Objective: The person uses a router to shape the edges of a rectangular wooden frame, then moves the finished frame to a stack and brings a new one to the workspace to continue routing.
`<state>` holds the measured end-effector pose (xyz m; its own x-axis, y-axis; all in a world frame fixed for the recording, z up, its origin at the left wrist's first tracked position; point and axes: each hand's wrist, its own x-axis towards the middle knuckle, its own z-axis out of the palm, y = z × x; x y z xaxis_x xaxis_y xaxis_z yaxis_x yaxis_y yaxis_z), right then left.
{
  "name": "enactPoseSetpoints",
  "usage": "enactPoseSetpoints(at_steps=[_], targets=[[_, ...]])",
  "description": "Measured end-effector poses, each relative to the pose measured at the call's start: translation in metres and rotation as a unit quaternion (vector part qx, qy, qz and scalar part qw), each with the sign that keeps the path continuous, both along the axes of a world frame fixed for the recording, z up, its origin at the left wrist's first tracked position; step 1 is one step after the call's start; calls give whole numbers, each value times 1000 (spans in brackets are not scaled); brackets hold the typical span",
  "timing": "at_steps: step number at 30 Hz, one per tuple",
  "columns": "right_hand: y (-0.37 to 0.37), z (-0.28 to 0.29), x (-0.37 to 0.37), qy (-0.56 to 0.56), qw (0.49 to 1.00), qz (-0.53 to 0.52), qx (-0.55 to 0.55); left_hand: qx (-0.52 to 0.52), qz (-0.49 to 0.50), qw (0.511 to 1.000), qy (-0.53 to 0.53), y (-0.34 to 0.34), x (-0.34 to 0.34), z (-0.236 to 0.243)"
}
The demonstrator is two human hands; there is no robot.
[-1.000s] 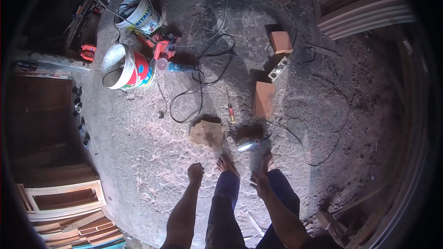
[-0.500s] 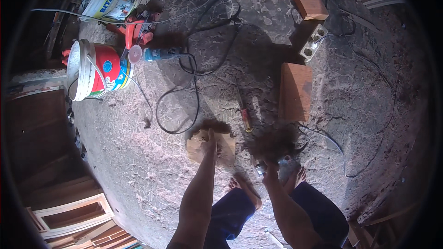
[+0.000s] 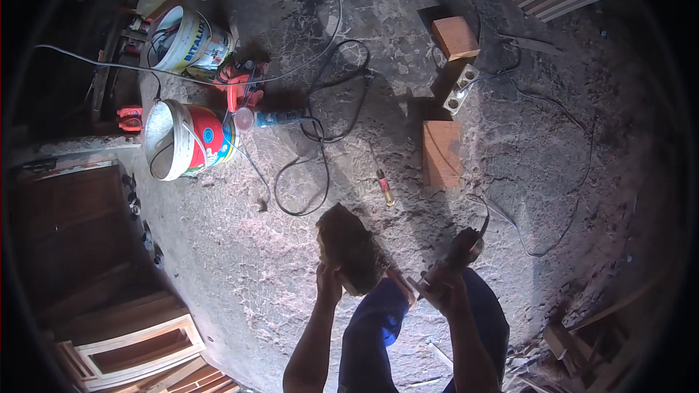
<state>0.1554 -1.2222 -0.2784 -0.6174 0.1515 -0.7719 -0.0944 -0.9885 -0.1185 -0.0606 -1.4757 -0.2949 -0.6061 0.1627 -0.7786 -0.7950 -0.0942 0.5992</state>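
My left hand [image 3: 329, 285] is closed on the near left edge of a rough, dark brown piece of wood [image 3: 346, 244], raised above the floor and tilted. My right hand [image 3: 448, 292] is wrapped round an angle grinder [image 3: 463, 249]; its dark body points away and its cord trails off the far end. The grinder's disc [image 3: 417, 287] shows nearly edge-on toward the wood, with a small gap between them. Shadow hides the fingers of both hands in part. Beyond them, a screwdriver [image 3: 385, 188] with a red and yellow handle lies on the floor.
Two wooden blocks [image 3: 442, 153] [image 3: 456, 38] flank a white socket strip [image 3: 461, 89]. At the left lie a paint bucket [image 3: 169, 138], another bucket [image 3: 191, 40] and a teal grinder [image 3: 277, 118]. Black cable [image 3: 326, 175] loops over the rough floor. Wooden frames [image 3: 142, 342] lean lower left.
My left hand has lifted the wood off the floor and tipped it up. My right hand has raised the grinder from near my foot. The view has shifted.
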Motion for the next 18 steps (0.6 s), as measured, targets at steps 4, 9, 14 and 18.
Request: enactPoseSetpoints(at_steps=[4, 9, 14, 18], targets=[[30, 143, -16, 3, 998, -53, 34, 165, -30, 985, -28, 24, 7, 194], [85, 349, -59, 110, 960, -60, 249, 341, -85, 935, 42, 72, 19, 363], [122, 493, -80, 275, 893, -104, 341, 396, -99, 912, 47, 138, 13, 481], [123, 576, -79, 241, 892, -114, 365, 429, -144, 881, 135, 202, 30, 578]])
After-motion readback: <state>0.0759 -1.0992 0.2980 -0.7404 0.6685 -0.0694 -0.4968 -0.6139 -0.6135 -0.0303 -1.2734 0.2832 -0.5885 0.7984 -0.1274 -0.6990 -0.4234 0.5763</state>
